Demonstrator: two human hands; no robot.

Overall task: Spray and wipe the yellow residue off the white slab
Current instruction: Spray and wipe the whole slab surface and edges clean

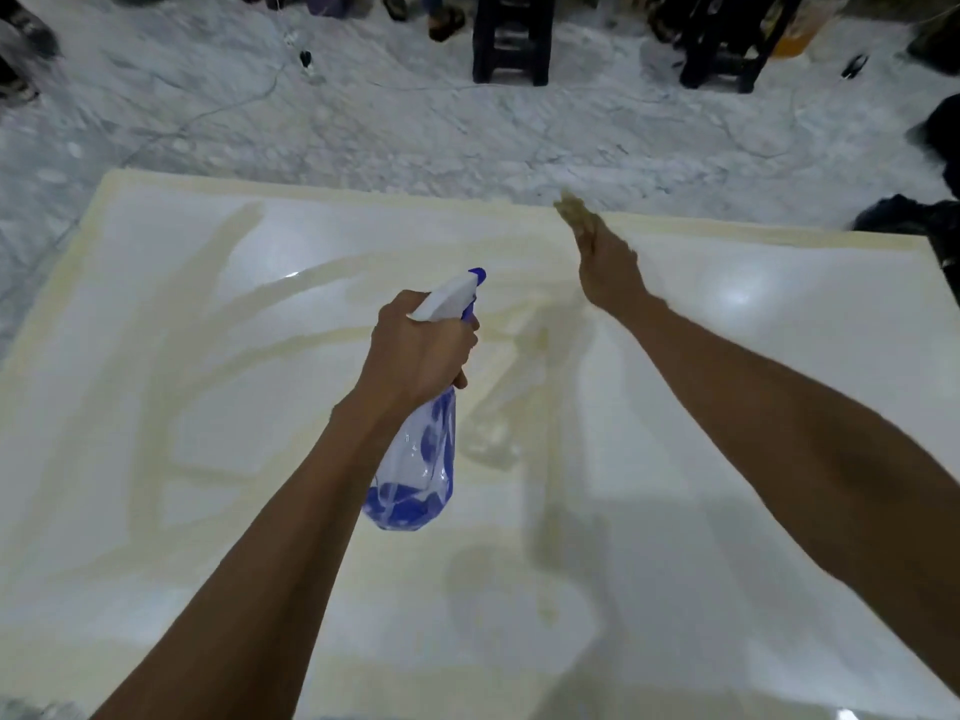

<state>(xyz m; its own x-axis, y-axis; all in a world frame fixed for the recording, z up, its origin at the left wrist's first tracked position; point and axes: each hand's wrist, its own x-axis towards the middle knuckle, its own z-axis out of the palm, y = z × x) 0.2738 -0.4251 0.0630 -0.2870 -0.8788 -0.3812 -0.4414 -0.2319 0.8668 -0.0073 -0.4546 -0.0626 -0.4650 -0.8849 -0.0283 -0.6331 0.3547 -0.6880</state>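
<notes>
large glossy white rectangular slab filling the lower frame, lying flat on a grey-veined marble floor; surface smooth and reflective, with bright light glints toward 11 and 1 o'clock. pale yellow residue smeared in broad curved streaks over the slab's left half and centre, plus a yellowish band along the far edge at 12 o'clock; right half mostly clean.

left hand clenched around the neck of a clear plastic spray bottle with blue leaf print and white-and-blue trigger head, held above the slab near centre; nozzle aimed toward 1 o'clock, rounded body hanging down toward 6 o'clock; soft shadow of the bottle on the slab just beside it at 4 o'clock.

right hand stretched out toward 12 o'clock at the slab's far edge, fingers extended and blurred; something yellowish-tan and blurred at the fingertips, cannot tell what, nor whether gripped or merely pressed.

beyond the slab: dark wooden stool legs at 12 o'clock, another dark stool at 1 o'clock, thin cable trailing across the floor at 11 o'clock, black bundle at 2 o'clock beside the slab's corner, shoes at the top edge.
</notes>
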